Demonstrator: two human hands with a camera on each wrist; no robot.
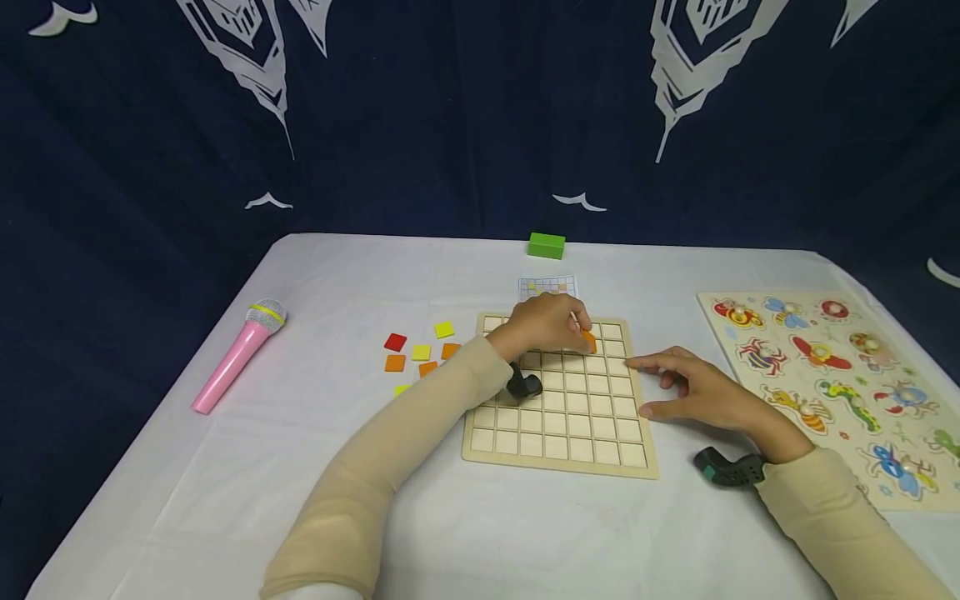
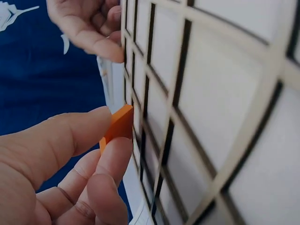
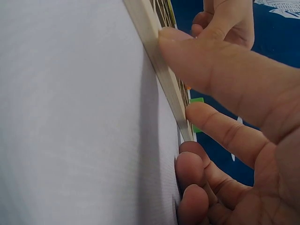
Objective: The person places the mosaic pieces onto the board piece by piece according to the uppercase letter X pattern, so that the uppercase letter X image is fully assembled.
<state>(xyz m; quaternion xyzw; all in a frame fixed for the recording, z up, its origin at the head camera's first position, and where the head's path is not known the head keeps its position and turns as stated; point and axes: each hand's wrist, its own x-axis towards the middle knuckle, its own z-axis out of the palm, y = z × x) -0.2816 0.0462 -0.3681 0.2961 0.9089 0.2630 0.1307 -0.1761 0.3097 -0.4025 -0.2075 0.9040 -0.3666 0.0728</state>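
A wooden grid board [image 1: 558,467] with square cells lies in the middle of the white table. Over its far part, my left hand [image 1: 543,322] pinches an orange square tile [image 1: 590,341] between thumb and fingers. The left wrist view shows that tile [image 2: 122,125] held on a slant close to the grid. At the board's right side, my right hand [image 1: 696,392] touches the edge with thumb and index finger, seen closely in the right wrist view, where the other fingers [image 3: 191,169] bend near the tabletop.
Loose red, yellow and orange tiles [image 1: 394,363] lie left of the board, partly behind the left forearm. A printed grid card [image 1: 547,285] and a green block [image 1: 547,245] are beyond it. A pink microphone [image 1: 236,362] lies far left, an insect puzzle board [image 1: 832,383] at right.
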